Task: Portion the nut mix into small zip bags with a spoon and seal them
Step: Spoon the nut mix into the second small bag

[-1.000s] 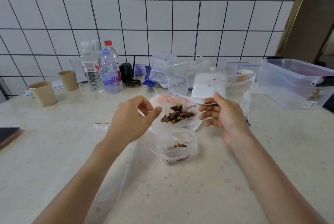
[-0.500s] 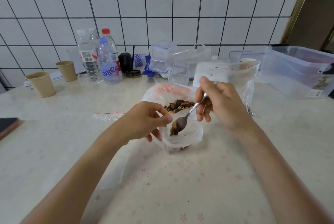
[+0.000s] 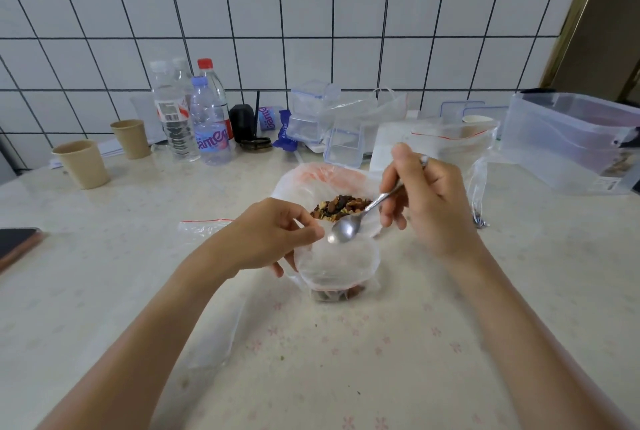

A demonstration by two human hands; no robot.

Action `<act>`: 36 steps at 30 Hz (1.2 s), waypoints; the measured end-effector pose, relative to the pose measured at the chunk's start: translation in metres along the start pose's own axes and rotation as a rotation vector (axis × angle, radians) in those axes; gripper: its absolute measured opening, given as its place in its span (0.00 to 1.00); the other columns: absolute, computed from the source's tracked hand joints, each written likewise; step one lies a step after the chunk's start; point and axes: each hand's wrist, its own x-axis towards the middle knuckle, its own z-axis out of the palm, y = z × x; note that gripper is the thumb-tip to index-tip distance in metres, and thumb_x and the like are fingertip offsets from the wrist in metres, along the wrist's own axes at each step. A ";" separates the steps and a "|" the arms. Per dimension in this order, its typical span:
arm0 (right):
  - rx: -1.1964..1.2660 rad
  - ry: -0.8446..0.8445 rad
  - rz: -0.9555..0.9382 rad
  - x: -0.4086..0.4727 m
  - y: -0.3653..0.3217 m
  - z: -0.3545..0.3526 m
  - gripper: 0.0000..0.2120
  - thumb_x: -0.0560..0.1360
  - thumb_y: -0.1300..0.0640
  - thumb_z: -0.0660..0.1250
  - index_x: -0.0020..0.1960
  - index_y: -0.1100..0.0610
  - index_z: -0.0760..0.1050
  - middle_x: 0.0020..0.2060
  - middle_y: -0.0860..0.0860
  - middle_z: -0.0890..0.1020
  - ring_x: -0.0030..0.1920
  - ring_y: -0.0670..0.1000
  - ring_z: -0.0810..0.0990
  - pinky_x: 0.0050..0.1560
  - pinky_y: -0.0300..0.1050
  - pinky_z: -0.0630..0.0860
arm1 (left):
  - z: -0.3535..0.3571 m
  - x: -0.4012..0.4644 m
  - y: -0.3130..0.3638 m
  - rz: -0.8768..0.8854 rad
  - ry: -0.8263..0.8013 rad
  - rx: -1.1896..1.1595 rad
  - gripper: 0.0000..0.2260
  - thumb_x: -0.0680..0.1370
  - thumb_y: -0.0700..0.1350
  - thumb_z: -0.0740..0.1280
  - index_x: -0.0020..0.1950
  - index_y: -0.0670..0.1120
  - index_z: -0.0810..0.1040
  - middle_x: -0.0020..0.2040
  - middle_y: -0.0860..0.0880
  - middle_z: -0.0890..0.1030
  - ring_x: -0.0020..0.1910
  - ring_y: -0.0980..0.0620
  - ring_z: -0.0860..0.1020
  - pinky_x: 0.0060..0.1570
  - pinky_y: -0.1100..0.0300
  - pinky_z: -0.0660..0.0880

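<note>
Where nuts sat before, spoon (image 3: 346, 229) bowl now empty.

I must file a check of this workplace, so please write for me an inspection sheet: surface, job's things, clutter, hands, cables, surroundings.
Surface: pale table with faint flower print and a few dark crumbs.
Job's things: small zip bag open, some nuts at its bottom; nut mix in a larger bag behind it; spoon empty over the small bag.
Clutter: water bottles, two paper cups, clear boxes, spare zip bags, phone at the left edge.
Hands: left hand pinches the bag's rim; right hand holds the spoon's handle.
Cables: nothing seen.
Surroundings: white tiled wall.
</note>
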 end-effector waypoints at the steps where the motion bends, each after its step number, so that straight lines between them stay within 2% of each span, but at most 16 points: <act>1: 0.040 0.071 0.026 0.002 0.003 -0.002 0.24 0.84 0.44 0.59 0.34 0.53 0.76 0.24 0.56 0.77 0.25 0.58 0.77 0.24 0.42 0.68 | -0.001 0.001 -0.002 -0.003 0.017 -0.011 0.09 0.80 0.52 0.72 0.49 0.48 0.85 0.39 0.51 0.87 0.32 0.57 0.83 0.27 0.63 0.77; 3: 0.077 0.200 0.091 0.006 0.010 -0.003 0.24 0.84 0.43 0.59 0.35 0.54 0.76 0.24 0.56 0.77 0.25 0.56 0.78 0.22 0.41 0.68 | -0.004 0.003 -0.004 -0.007 0.076 -0.016 0.11 0.79 0.55 0.72 0.48 0.48 0.85 0.37 0.53 0.86 0.32 0.56 0.84 0.27 0.63 0.76; 6: 0.023 0.305 0.183 0.011 0.024 -0.004 0.23 0.86 0.44 0.56 0.41 0.57 0.75 0.26 0.51 0.79 0.26 0.53 0.80 0.21 0.41 0.70 | -0.008 0.010 -0.007 0.013 0.256 0.180 0.15 0.78 0.62 0.69 0.42 0.52 0.82 0.30 0.54 0.83 0.29 0.58 0.82 0.30 0.63 0.73; 9: -0.081 0.296 0.166 0.011 0.032 -0.002 0.20 0.86 0.45 0.55 0.44 0.56 0.75 0.29 0.49 0.80 0.30 0.53 0.82 0.23 0.43 0.73 | -0.005 0.019 -0.018 0.080 0.589 0.259 0.19 0.75 0.65 0.71 0.37 0.51 0.77 0.29 0.54 0.76 0.30 0.55 0.74 0.33 0.59 0.68; 12: -0.295 0.194 0.078 0.006 0.035 0.001 0.18 0.86 0.45 0.54 0.45 0.50 0.75 0.33 0.44 0.82 0.35 0.45 0.82 0.33 0.43 0.76 | -0.001 0.029 -0.028 0.075 0.792 0.237 0.23 0.71 0.69 0.73 0.44 0.50 0.73 0.38 0.53 0.76 0.36 0.53 0.74 0.35 0.56 0.71; 14: -0.515 0.089 0.019 0.002 0.035 0.004 0.17 0.86 0.46 0.52 0.45 0.47 0.74 0.35 0.38 0.82 0.36 0.42 0.80 0.38 0.45 0.75 | 0.002 0.037 -0.032 0.016 0.764 0.206 0.29 0.70 0.73 0.70 0.55 0.50 0.74 0.50 0.52 0.78 0.46 0.51 0.78 0.45 0.52 0.77; 17: -0.735 0.012 -0.017 0.002 0.036 0.007 0.18 0.87 0.48 0.50 0.46 0.51 0.74 0.40 0.45 0.83 0.32 0.44 0.72 0.38 0.46 0.69 | 0.009 0.049 -0.032 -0.042 0.625 0.108 0.37 0.73 0.73 0.67 0.69 0.47 0.73 0.65 0.48 0.77 0.60 0.47 0.77 0.59 0.46 0.78; 19: -0.805 0.039 -0.037 0.003 0.036 0.006 0.18 0.87 0.49 0.50 0.48 0.55 0.75 0.38 0.46 0.80 0.33 0.45 0.71 0.38 0.45 0.66 | 0.015 0.053 -0.030 -0.031 0.551 0.049 0.33 0.75 0.70 0.67 0.69 0.47 0.75 0.63 0.46 0.79 0.59 0.45 0.79 0.59 0.43 0.80; 21: -0.790 0.066 -0.031 0.004 0.037 0.004 0.20 0.87 0.49 0.51 0.47 0.57 0.76 0.34 0.45 0.76 0.32 0.45 0.71 0.37 0.44 0.64 | 0.019 0.053 -0.029 -0.002 0.502 -0.007 0.26 0.78 0.64 0.68 0.66 0.46 0.78 0.56 0.46 0.83 0.53 0.44 0.82 0.52 0.42 0.83; 24: -0.747 0.073 -0.018 0.006 0.038 0.002 0.20 0.87 0.49 0.51 0.46 0.57 0.75 0.33 0.47 0.78 0.29 0.44 0.69 0.35 0.44 0.64 | 0.022 0.052 -0.032 0.015 0.482 0.006 0.16 0.83 0.54 0.65 0.63 0.45 0.80 0.51 0.45 0.84 0.49 0.45 0.82 0.51 0.43 0.82; 26: -0.753 0.081 -0.068 0.007 0.039 0.002 0.20 0.87 0.49 0.51 0.45 0.58 0.75 0.31 0.46 0.75 0.31 0.47 0.72 0.35 0.46 0.66 | 0.022 0.052 -0.032 0.016 0.473 -0.034 0.14 0.85 0.51 0.63 0.64 0.45 0.80 0.52 0.45 0.84 0.49 0.45 0.82 0.50 0.44 0.82; 29: -0.754 0.078 -0.088 0.006 0.040 0.006 0.20 0.87 0.49 0.51 0.44 0.56 0.73 0.30 0.46 0.73 0.32 0.50 0.74 0.36 0.49 0.71 | 0.023 0.053 -0.033 0.036 0.452 -0.147 0.10 0.84 0.50 0.64 0.60 0.48 0.81 0.51 0.46 0.85 0.49 0.44 0.83 0.44 0.49 0.82; 30: -0.744 0.089 -0.056 0.007 0.041 0.006 0.20 0.87 0.48 0.51 0.44 0.56 0.74 0.31 0.46 0.74 0.33 0.50 0.75 0.37 0.49 0.73 | 0.024 0.053 -0.033 0.041 0.445 -0.178 0.08 0.84 0.49 0.65 0.58 0.49 0.82 0.50 0.46 0.85 0.49 0.44 0.83 0.43 0.50 0.81; 33: -0.557 0.176 0.145 0.013 0.049 0.003 0.21 0.87 0.49 0.52 0.42 0.54 0.75 0.32 0.50 0.80 0.35 0.52 0.81 0.41 0.47 0.76 | 0.025 0.053 -0.033 0.054 0.416 -0.234 0.07 0.83 0.46 0.65 0.55 0.51 0.83 0.50 0.49 0.86 0.50 0.46 0.84 0.48 0.47 0.82; 36: -0.384 0.215 0.328 0.016 0.059 0.001 0.21 0.87 0.51 0.52 0.43 0.57 0.77 0.33 0.55 0.83 0.31 0.50 0.82 0.33 0.37 0.73 | 0.026 0.054 -0.033 0.075 0.404 -0.256 0.08 0.84 0.45 0.64 0.57 0.53 0.82 0.50 0.53 0.85 0.50 0.51 0.83 0.44 0.57 0.78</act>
